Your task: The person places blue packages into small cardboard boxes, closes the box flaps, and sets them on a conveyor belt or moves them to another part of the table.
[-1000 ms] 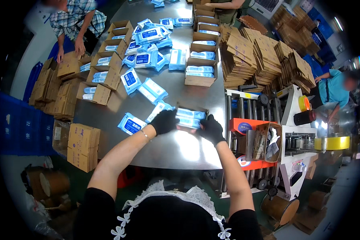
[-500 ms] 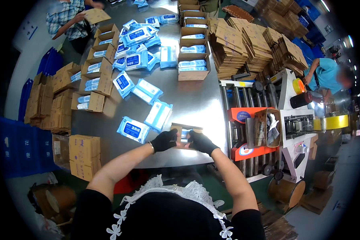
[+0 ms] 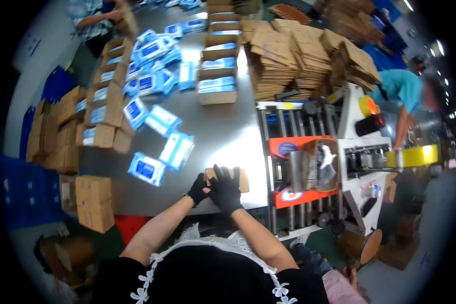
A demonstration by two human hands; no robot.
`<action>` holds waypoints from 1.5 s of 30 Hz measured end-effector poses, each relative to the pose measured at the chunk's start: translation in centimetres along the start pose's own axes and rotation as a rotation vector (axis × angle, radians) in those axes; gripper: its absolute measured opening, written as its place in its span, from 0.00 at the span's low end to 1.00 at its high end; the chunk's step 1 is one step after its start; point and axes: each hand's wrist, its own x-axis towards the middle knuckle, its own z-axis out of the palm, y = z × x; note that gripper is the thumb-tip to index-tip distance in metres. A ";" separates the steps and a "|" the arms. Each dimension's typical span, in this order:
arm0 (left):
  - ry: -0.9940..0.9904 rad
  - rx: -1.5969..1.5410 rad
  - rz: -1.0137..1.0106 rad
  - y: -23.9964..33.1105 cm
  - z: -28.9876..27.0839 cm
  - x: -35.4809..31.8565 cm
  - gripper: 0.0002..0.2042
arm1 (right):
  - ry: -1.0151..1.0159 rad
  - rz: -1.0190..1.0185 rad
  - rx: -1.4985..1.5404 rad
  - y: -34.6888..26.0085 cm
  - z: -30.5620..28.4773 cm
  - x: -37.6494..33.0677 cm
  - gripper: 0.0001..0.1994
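Observation:
A small cardboard box (image 3: 243, 181) sits near the front edge of the metal table, its top covered by flaps. My right hand (image 3: 225, 192), in a black glove, lies across the top with its fingers spread. At the box's left side, my gloved left hand (image 3: 195, 191) curls against the edge, its fingers partly hidden next to the right hand. Nearest to them on the left are loose blue-and-white wipes packs (image 3: 177, 150), one of them (image 3: 146, 168) lying close to the table's front.
Rows of open cartons holding wipes packs (image 3: 217, 96) run along the middle and the left side (image 3: 104, 135). A roller conveyor with a taping machine (image 3: 365, 157) adjoins the table on the right. Flattened cartons (image 3: 273, 61) are stacked behind it. Co-workers stand far left and right.
The box's open top, with packs showing, is now covered by flaps. My right hand has moved left from the box's side onto its top. The view has shifted slightly.

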 end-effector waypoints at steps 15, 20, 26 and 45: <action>0.480 0.874 0.433 6.3 -14.9 32.5 0.34 | 0.151 0.115 -0.209 13.6 -7.4 -2.7 0.35; 0.319 0.948 0.042 9.4 -17.1 45.8 0.46 | 0.164 0.175 -0.259 14.1 -8.9 -4.5 0.22; -0.248 1.028 -0.165 4.8 -19.4 52.5 0.26 | 0.310 0.359 0.060 12.0 -7.8 -10.4 0.35; 0.036 1.080 0.264 5.2 -7.8 24.4 0.07 | 0.132 0.107 0.267 3.4 -1.9 4.3 0.17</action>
